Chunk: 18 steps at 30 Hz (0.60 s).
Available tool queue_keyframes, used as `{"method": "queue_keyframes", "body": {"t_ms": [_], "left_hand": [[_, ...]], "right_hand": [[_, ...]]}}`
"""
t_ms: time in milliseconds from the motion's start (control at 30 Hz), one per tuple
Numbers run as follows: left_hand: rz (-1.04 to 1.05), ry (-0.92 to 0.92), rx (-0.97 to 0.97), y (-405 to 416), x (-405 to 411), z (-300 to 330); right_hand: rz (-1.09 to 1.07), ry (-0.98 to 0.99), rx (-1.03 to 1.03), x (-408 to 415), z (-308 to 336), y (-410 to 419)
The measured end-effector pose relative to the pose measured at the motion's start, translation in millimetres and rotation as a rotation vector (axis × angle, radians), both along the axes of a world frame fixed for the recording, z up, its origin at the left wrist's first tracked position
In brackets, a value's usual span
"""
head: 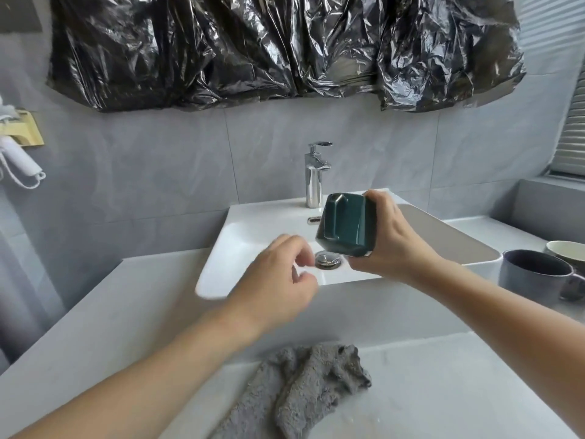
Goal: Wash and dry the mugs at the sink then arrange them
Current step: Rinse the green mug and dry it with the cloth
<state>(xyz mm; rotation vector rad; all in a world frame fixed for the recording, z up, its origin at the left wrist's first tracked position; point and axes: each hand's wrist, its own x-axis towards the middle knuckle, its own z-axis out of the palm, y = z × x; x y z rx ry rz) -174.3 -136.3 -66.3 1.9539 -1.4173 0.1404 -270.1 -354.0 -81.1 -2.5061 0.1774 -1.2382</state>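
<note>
Mug (346,226) dark green, glossy, angular, tipped sideways in right hand (392,236).

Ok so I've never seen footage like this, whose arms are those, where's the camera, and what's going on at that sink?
There is no machine here. The camera sits on a person's head, looking forward and down, so the two bare arms are the wearer's own.

The right hand grips a dark green mug, tipped mouth-down over the white sink, just in front of the chrome faucet. No water is visibly running. The left hand hovers over the basin with loosely curled fingers, holding nothing.

A crumpled grey towel lies on the counter nearest the camera. At the right edge stand a dark grey mug and, behind it, a pale cup or bowl, partly cut off. Black plastic sheeting hangs on the wall above.
</note>
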Motion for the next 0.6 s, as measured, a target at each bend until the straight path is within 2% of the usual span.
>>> {"method": "queue_keyframes", "body": {"t_ms": [33, 133, 200, 267, 300, 400, 467, 500, 600], "left_hand": [[-0.058, -0.065, 0.108, 7.2, -12.4, -14.2], [-0.117, -0.268, 0.614, 13.0, -39.3, -64.4], [-0.081, -0.355, 0.732, 5.8, -42.2, -92.3], [-0.064, -0.364, 0.669, -2.3, -32.6, -105.7], [-0.077, -0.293, 0.596, -3.7, -26.3, -105.2], [-0.12, 0.047, 0.224, -2.4, -20.2, -70.5], [-0.125, 0.161, -0.022, -3.5, -22.4, -32.4], [-0.126, 0.153, -0.116, -5.7, -21.8, -12.3], [0.042, -0.106, -0.292, -26.1, -3.4, 36.7]], "right_hand": [[-0.019, -0.019, 0.003, 1.1, -3.6, -3.6], [-0.052, -0.039, -0.01, 4.8, -11.7, -11.3], [-0.054, -0.051, -0.046, 8.3, -14.2, -13.6], [-0.047, -0.056, -0.064, 10.4, -16.1, -14.7], [-0.038, -0.061, -0.067, 10.8, -16.8, -14.5], [-0.03, -0.076, -0.075, 11.7, -17.1, -14.9], [-0.039, -0.073, -0.112, 12.5, -16.5, -14.4], [-0.048, -0.071, -0.134, 12.9, -16.6, -14.8], [-0.066, -0.056, -0.215, 11.4, -14.9, -15.6]]}}
